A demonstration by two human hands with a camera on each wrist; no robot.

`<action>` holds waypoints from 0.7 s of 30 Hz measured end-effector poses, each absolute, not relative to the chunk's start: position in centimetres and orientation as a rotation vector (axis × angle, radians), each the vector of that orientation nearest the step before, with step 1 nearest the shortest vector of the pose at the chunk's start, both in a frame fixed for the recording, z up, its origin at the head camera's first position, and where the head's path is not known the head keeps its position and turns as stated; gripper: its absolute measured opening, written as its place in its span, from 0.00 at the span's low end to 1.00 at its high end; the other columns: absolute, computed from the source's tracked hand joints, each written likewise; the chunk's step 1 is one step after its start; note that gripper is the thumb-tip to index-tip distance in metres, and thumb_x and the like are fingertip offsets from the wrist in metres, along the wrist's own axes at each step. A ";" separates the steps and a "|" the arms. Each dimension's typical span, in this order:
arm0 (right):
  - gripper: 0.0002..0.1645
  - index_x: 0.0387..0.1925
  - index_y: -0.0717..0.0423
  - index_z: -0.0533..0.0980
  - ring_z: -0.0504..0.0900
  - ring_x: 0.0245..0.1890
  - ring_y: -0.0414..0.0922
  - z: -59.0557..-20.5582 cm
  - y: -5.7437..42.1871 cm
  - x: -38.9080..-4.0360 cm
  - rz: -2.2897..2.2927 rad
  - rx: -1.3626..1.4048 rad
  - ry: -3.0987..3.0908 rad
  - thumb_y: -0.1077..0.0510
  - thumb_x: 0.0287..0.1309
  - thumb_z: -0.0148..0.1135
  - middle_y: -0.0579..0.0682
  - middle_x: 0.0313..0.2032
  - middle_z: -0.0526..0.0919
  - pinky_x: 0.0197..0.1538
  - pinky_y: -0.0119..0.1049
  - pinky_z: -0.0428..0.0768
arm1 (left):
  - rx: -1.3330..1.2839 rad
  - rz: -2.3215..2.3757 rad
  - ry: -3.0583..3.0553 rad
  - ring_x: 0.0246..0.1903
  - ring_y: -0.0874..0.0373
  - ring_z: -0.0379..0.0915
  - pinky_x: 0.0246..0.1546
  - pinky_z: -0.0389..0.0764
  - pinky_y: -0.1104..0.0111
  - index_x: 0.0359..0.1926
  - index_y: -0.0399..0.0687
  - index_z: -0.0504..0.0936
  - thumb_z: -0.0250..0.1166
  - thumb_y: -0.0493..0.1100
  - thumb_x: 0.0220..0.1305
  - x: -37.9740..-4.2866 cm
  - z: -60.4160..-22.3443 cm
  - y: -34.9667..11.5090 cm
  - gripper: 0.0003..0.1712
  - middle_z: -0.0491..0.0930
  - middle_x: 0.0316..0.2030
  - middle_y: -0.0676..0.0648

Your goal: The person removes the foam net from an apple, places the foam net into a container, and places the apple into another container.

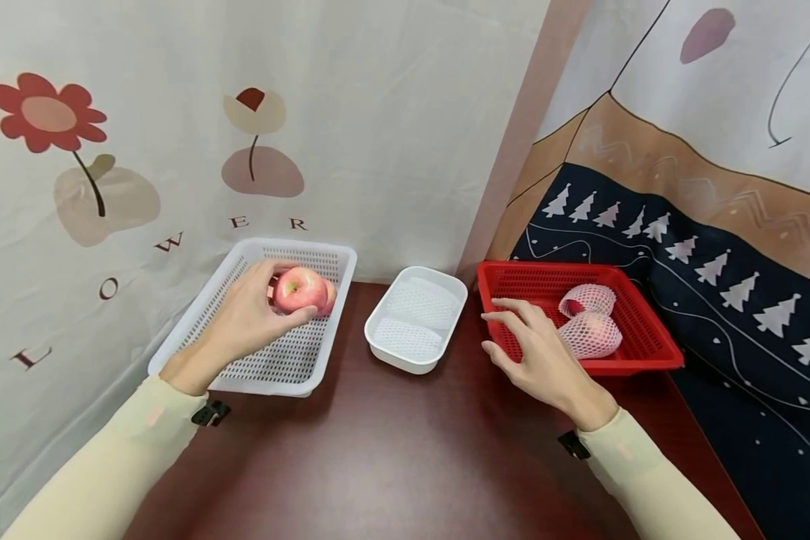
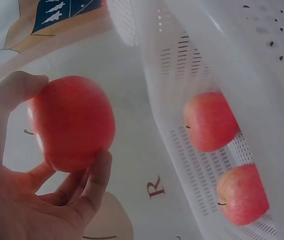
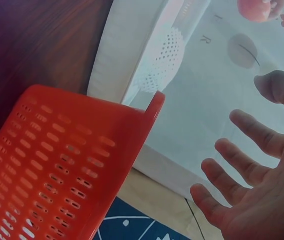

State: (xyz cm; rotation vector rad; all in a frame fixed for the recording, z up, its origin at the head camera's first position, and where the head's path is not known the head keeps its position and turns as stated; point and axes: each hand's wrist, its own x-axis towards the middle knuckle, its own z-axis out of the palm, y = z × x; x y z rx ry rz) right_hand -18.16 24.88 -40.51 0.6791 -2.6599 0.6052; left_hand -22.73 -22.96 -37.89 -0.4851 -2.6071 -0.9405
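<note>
Above the white basket (image 1: 263,379), my left hand (image 1: 246,311) grips a red apple (image 1: 298,290) between thumb and fingers. From the left wrist view, two more apples lie in that basket: one apple (image 2: 211,122) farther in and another apple (image 2: 244,195) beside it. In the head view the held apple mostly covers them. My right hand (image 1: 536,352) hovers over the near left edge of the red basket (image 1: 648,367), fingers spread and holding nothing. Inside the red basket sit two pieces of fruit in white foam nets, a back one (image 1: 597,298) and a front one (image 1: 592,335).
Between the baskets stands a small white tray (image 1: 412,365) with white foam netting (image 1: 408,337) in it. All three containers rest on a dark red-brown table (image 1: 378,450). A printed curtain (image 1: 391,150) hangs close behind them and continues along both sides.
</note>
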 end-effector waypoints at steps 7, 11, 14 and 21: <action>0.34 0.73 0.47 0.84 0.79 0.76 0.61 -40.6 25.1 -18.2 0.604 0.670 -2.663 0.50 0.69 0.84 0.56 0.79 0.80 0.78 0.71 0.81 | -0.441 -0.921 -2.710 0.63 0.36 0.80 0.59 0.82 0.44 0.75 0.39 0.80 0.86 0.52 0.65 -24.0 -38.1 -23.6 0.43 0.84 0.66 0.33; 0.34 0.73 0.48 0.84 0.78 0.76 0.61 -40.6 25.3 -18.2 0.613 0.669 -2.665 0.51 0.69 0.84 0.57 0.79 0.80 0.78 0.71 0.80 | -0.425 -0.933 -2.776 0.63 0.37 0.79 0.62 0.83 0.44 0.76 0.38 0.78 0.85 0.54 0.67 -24.8 -38.1 -24.0 0.45 0.83 0.67 0.33; 0.34 0.73 0.48 0.84 0.78 0.77 0.61 -40.6 25.4 -18.3 0.610 0.672 -2.653 0.52 0.69 0.83 0.57 0.79 0.80 0.78 0.71 0.79 | -0.441 -0.936 -2.795 0.62 0.37 0.80 0.63 0.83 0.44 0.75 0.35 0.77 0.85 0.54 0.67 -25.6 -38.0 -24.2 0.45 0.83 0.66 0.32; 0.34 0.72 0.51 0.84 0.80 0.75 0.62 -40.4 26.2 -18.5 0.556 0.692 -2.601 0.53 0.69 0.83 0.58 0.78 0.81 0.76 0.71 0.81 | -0.447 -0.870 -2.873 0.60 0.34 0.81 0.63 0.81 0.42 0.73 0.31 0.76 0.85 0.55 0.66 -27.1 -38.1 -24.7 0.46 0.84 0.63 0.29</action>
